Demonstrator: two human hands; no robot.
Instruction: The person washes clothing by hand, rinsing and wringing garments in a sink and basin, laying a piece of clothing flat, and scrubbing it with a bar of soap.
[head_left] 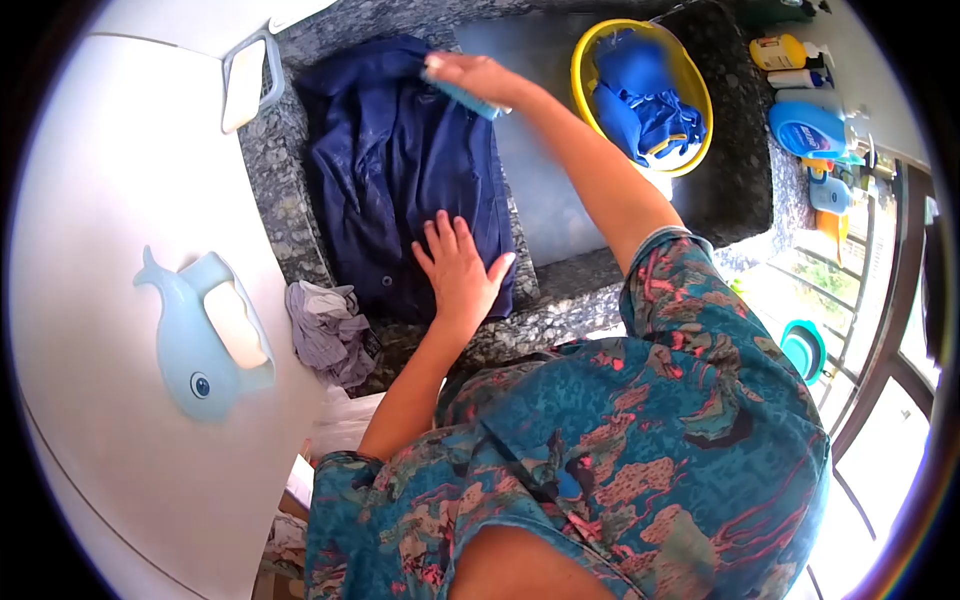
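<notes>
A dark navy garment (390, 170) lies spread on the speckled stone slab, wrinkled, with faint whitish streaks on it. My left hand (458, 270) rests on its near part, fingers spread and palm down. At its far right edge, my right hand (472, 80) is closed around a light blue scrub brush (465, 97). The brush is against or just above the cloth; its bristles are mostly hidden.
A yellow tub (577, 85) with blue clothes stands in the stone sink (735, 190) at right. Several bottles (808, 128) line the ledge beyond. A crumpled greyish cloth (332, 335) lies near the left edge. A whale-shaped soap holder (205, 350) and a soap dish (272, 70) are on the white wall.
</notes>
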